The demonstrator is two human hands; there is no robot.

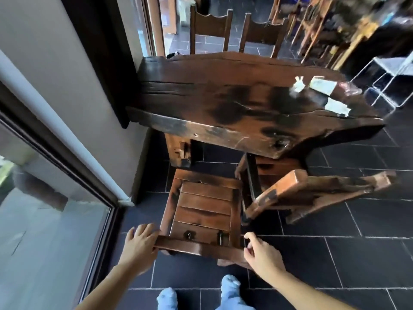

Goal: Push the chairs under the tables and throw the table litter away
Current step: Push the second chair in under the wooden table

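A dark wooden chair (204, 211) stands in front of me, its seat partly out from under the thick wooden table (223, 97). My left hand (139, 245) lies against the left end of the chair's top rail. My right hand (262, 257) curls at the rail's right end, fingers apart, thumb and fingers near the wood. A second chair (312, 193) stands angled to the right, half under the table. On the table's right end lie a crumpled white scrap (298, 85) and two flat paper pieces (323, 86) (337, 107).
A wall and dark-framed glass door (55, 198) close off the left side. Two chairs (211, 27) (263, 33) stand at the table's far side. A white wire rack (388, 83) is at the right. The floor is dark tile (357, 253).
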